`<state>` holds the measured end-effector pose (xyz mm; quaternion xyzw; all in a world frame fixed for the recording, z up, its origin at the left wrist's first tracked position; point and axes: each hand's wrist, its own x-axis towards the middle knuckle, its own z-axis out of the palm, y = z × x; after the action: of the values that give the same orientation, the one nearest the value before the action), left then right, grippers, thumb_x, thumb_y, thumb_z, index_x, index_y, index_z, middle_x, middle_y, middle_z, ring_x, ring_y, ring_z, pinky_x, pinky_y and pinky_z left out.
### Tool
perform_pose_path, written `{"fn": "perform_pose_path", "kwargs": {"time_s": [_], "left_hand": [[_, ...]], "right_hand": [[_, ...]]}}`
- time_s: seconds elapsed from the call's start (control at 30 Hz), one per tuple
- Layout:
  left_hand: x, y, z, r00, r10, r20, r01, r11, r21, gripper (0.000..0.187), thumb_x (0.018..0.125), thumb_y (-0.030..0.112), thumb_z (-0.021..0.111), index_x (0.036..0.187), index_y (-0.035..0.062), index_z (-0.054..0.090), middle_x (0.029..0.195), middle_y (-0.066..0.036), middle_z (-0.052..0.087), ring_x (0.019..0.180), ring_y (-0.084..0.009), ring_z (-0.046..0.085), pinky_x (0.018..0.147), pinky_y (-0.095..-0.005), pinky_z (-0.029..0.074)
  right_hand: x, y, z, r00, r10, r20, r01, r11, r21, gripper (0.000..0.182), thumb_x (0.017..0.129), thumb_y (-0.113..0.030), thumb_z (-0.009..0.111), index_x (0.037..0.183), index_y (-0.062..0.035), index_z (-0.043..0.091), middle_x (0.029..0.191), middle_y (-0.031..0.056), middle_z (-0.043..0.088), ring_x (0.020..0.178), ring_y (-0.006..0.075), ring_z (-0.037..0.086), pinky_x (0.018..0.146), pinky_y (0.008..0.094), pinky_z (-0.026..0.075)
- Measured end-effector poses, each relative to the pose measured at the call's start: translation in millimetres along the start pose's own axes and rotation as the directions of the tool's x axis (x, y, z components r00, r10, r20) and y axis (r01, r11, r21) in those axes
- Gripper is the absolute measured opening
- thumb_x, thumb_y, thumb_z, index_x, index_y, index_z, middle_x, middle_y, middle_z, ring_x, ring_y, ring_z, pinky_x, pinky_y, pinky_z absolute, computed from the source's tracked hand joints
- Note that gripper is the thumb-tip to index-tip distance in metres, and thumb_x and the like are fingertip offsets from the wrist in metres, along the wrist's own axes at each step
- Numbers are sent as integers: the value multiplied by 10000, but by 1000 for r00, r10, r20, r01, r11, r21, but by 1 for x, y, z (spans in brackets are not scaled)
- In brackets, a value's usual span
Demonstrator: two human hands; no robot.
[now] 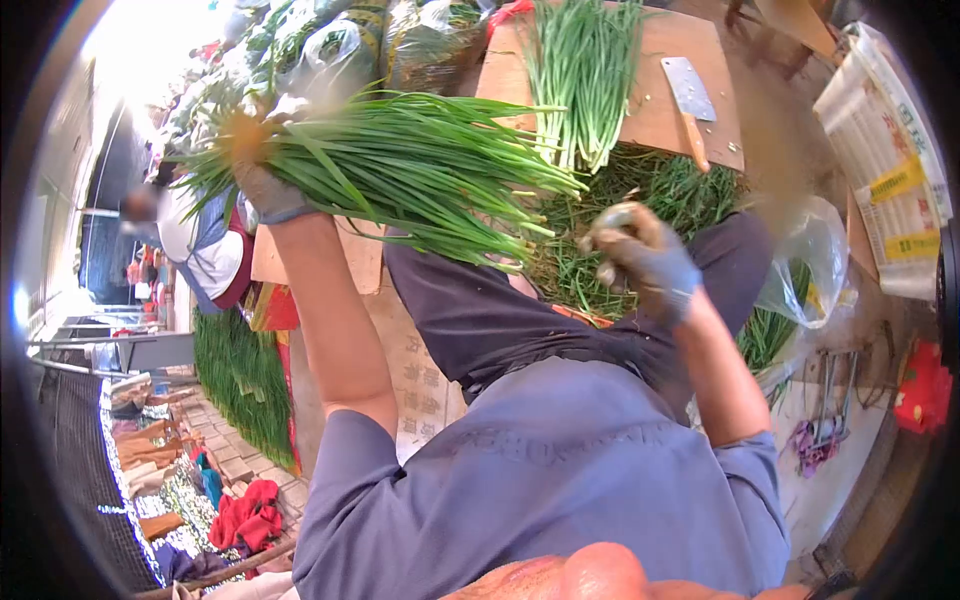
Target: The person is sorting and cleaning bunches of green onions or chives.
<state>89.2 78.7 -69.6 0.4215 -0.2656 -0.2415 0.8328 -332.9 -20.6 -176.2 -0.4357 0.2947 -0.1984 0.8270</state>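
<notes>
My left hand (268, 190), in a dirty work glove, is closed around the leafy end of a big bunch of garlic chives (410, 165). The bunch lies sideways in the air, its pale cut ends pointing right. My right hand (645, 255), gloved too, hovers right of those ends with its fingers curled together. Whatever sits in its fingers, if anything, is too blurred to name. Beneath it, loose green trimmings (575, 270) are heaped between my knees. A second bunch of chives (585, 80) rests on a wooden board (700, 35), beside a cleaver (690, 105).
Plastic-wrapped bundles of greens (345, 45) are piled at the back left. More chives (240, 380) lie on the left, near another person (205, 240). A clear plastic bag (805, 265) hangs by my right knee, and a printed white sack (890, 160) stands far right.
</notes>
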Motion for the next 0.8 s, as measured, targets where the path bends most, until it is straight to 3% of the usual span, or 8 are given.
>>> {"fn": "perform_pose_path", "kwargs": {"time_s": [0.17,0.27,0.37,0.4,0.43,0.57,0.63,0.8], "left_hand": [[-1,-1,5,1000,-20,-24,20,1000,-13,413,888,365,539,920,-32,651,910,-212,683,833,-327,652,792,-471,553],[-15,-4,16,982,-111,154,134,981,-142,411,887,362,541,912,-31,659,892,-211,688,821,-332,660,782,-470,557],[-20,-8,21,980,-104,169,130,980,-152,418,885,370,545,900,-28,671,865,-204,695,801,-340,671,762,-470,563],[-25,-10,26,989,-65,130,83,988,-132,383,885,357,555,900,-9,665,851,-190,694,772,-325,672,727,-455,569],[-30,-15,33,996,-26,88,36,993,-111,348,885,345,565,899,10,658,837,-176,692,743,-311,673,692,-440,575],[-38,-13,37,1000,21,-10,-22,996,-83,289,879,301,594,986,36,637,852,-162,694,726,-298,678,673,-425,582],[-38,-16,34,997,37,-61,-44,994,-105,258,875,259,605,993,30,629,898,-159,695,744,-295,680,690,-421,583],[-40,-14,38,995,58,-76,-66,991,-114,272,900,282,571,868,20,634,836,-164,685,758,-308,668,728,-438,567]], "right_hand": [[40,47,18,980,45,193,-134,869,476,222,971,-206,587,1127,-50,569,762,6,577,484,32,419,390,191,308],[53,41,41,990,81,117,-126,879,460,229,986,-238,572,1083,-38,625,671,-20,528,470,30,385,369,200,272],[45,20,66,989,-141,43,141,990,-9,263,1009,-276,533,966,-52,663,634,-11,539,466,85,453,429,250,356],[43,15,74,969,-246,9,242,945,-220,270,1012,-281,527,962,-53,663,639,-7,549,468,96,471,444,262,375],[47,18,72,805,-571,159,584,717,-382,274,1011,-283,526,942,-51,656,661,8,577,489,119,518,486,292,413],[31,2,55,748,-529,-402,582,813,13,213,1017,-258,512,945,-75,592,630,1,523,464,60,456,432,202,367],[24,4,38,743,-581,-333,630,775,53,250,1019,-286,521,932,-61,585,666,1,547,504,53,478,438,189,364],[14,37,43,837,-545,-37,521,817,-248,225,995,-264,572,1001,-47,631,731,38,598,603,95,557,525,250,444]]}}
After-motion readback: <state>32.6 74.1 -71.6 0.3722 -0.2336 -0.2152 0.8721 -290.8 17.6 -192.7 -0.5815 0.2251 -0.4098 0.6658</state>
